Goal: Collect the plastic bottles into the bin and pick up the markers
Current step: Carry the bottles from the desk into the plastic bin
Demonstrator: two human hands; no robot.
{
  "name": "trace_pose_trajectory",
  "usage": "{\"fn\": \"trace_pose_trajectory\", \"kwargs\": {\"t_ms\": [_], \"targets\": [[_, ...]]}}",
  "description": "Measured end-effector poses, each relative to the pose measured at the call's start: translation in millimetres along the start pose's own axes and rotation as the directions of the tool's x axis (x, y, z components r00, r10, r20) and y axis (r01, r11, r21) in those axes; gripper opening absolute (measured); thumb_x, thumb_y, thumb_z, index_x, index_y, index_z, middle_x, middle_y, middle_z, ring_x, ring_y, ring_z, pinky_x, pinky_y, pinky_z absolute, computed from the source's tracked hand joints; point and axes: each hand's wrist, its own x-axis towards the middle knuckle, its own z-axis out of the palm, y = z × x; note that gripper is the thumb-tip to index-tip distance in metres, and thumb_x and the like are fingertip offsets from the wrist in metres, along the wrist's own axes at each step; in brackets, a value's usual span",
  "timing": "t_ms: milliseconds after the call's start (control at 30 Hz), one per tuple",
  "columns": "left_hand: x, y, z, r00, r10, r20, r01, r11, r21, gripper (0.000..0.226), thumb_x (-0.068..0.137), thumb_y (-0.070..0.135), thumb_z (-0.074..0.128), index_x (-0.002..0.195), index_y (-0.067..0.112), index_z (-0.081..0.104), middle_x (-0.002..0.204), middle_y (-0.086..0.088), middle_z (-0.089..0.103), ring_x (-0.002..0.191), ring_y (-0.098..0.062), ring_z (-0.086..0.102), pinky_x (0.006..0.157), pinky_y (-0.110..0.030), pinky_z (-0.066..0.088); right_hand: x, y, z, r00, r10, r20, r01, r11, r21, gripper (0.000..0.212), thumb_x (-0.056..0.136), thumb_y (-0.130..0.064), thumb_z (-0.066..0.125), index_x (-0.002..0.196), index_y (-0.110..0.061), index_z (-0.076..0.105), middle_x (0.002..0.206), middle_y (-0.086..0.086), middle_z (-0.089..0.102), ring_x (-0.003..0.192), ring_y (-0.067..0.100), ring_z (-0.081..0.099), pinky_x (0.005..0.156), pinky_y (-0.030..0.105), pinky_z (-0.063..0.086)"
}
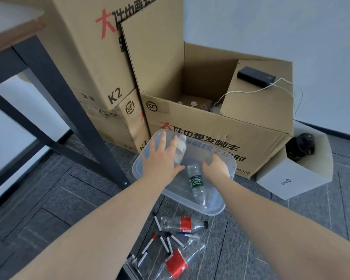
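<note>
A clear plastic bin (211, 211) sits on the floor in front of the cardboard boxes. Inside it lie a green-labelled bottle (196, 185) and a white-labelled bottle (181, 145). My left hand (161, 159) hovers over the bin's left side, fingers spread, just over the white-labelled bottle. My right hand (215, 168) reaches into the bin's right side beside the green-labelled bottle's top; its fingers curl downward out of sight. Two red-labelled bottles (184, 224) (176, 263) and several markers (164, 243) lie on the floor in front of the bin.
A large open cardboard box (210, 126) stands right behind the bin, with stacked boxes (101, 63) to its left. A dark table leg (69, 110) slants down on the left. A grey box (291, 178) sits at the right on the dark tiled floor.
</note>
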Motion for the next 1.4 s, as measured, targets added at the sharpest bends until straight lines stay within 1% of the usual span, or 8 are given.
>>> {"fn": "trace_pose_trajectory", "kwargs": {"t_ms": [133, 200, 267, 400, 667, 833, 1067, 1400], "targets": [[-6, -3, -6, 0.999, -0.02, 0.041, 0.018, 0.998, 0.063, 0.077, 0.091, 0.066, 0.03, 0.15, 0.034, -0.007, 0.159, 0.001, -0.016, 0.146, -0.029, -0.01, 0.111, -0.061, 0.016, -5, -15, -12, 0.997, -0.072, 0.024, 0.073, 0.995, -0.064, 0.062, 0.097, -0.031, 0.045, 0.148, -0.007, 0.02, 0.146, 0.014, 0.041, 0.127, 0.032, 0.047, 0.093, 0.038, 0.047], [-9, -9, -16, 1.0, -0.021, 0.018, 0.019, 0.997, 0.07, 0.075, 0.091, 0.065, 0.029, 0.15, 0.033, -0.004, 0.16, 0.0, -0.011, 0.146, -0.028, -0.008, 0.112, -0.06, 0.016, -9, -26, -16, 0.994, -0.1, 0.032, 0.102, 0.991, -0.082, 0.063, 0.097, -0.032, 0.046, 0.149, -0.009, 0.019, 0.149, 0.013, 0.037, 0.132, 0.03, 0.042, 0.104, 0.044, 0.042], [-14, -15, -29, 0.999, -0.038, -0.007, 0.039, 0.997, 0.067, 0.074, 0.092, 0.064, 0.03, 0.151, 0.033, -0.001, 0.16, -0.001, -0.008, 0.146, -0.028, -0.005, 0.113, -0.058, 0.016, -18, -41, -21, 0.991, -0.131, 0.027, 0.132, 0.988, -0.084, 0.063, 0.096, -0.033, 0.046, 0.149, -0.011, 0.02, 0.151, 0.01, 0.035, 0.131, 0.029, 0.043, 0.104, 0.046, 0.042], [-33, -27, -62, 0.996, -0.062, -0.071, 0.069, 0.993, 0.092, 0.072, 0.093, 0.062, 0.031, 0.151, 0.033, 0.001, 0.16, -0.002, -0.007, 0.147, -0.028, -0.003, 0.114, -0.056, 0.017, -40, -74, -31, 0.968, -0.25, 0.028, 0.252, 0.96, -0.126, 0.063, 0.097, -0.033, 0.046, 0.149, -0.01, 0.019, 0.155, 0.007, 0.027, 0.142, 0.025, 0.027, 0.113, 0.04, 0.03], [-99, -53, -147, 0.963, -0.079, -0.259, 0.135, 0.969, 0.206, 0.068, 0.093, 0.06, 0.03, 0.15, 0.034, 0.004, 0.161, 0.001, -0.003, 0.147, -0.024, 0.001, 0.113, -0.054, 0.018, -119, -158, -66, 0.882, -0.472, -0.022, 0.472, 0.882, 0.004, 0.061, 0.094, -0.037, 0.05, 0.147, -0.015, 0.028, 0.15, 0.007, 0.038, 0.136, 0.027, 0.037, 0.112, 0.041, 0.033], [-158, -65, -208, 0.923, -0.119, -0.366, 0.212, 0.951, 0.225, 0.067, 0.094, 0.058, 0.029, 0.15, 0.033, 0.003, 0.16, 0.0, -0.006, 0.147, -0.022, -0.005, 0.115, -0.053, 0.012, -189, -208, -83, 0.793, -0.607, -0.058, 0.61, 0.787, 0.094, 0.054, 0.095, -0.031, 0.051, 0.142, -0.011, 0.035, 0.139, 0.006, 0.049, 0.128, 0.023, 0.046, 0.1, 0.031, 0.038], [-247, -98, -263, 0.804, -0.201, -0.56, 0.35, 0.921, 0.173, 0.065, 0.094, 0.055, 0.03, 0.15, 0.032, 0.008, 0.161, 0.0, -0.002, 0.147, -0.021, -0.005, 0.115, -0.054, 0.001, -282, -270, -69, 0.642, -0.765, -0.051, 0.766, 0.638, 0.083, 0.062, 0.095, -0.036, 0.05, 0.149, -0.018, 0.024, 0.151, 0.004, 0.037, 0.136, 0.024, 0.038, 0.108, 0.037, 0.036], [-404, -213, -285, 0.532, -0.433, -0.728, 0.666, 0.745, 0.044, 0.06, 0.095, 0.052, 0.032, 0.15, 0.033, 0.015, 0.16, 0.002, 0.005, 0.147, -0.018, 0.001, 0.115, -0.05, 0.009, -413, -353, 33, 0.384, -0.918, 0.095, 0.909, 0.394, 0.134, 0.061, 0.093, -0.035, 0.054, 0.146, -0.019, 0.028, 0.147, 0.004, 0.043, 0.132, 0.025, 0.042, 0.105, 0.036, 0.037]]}}
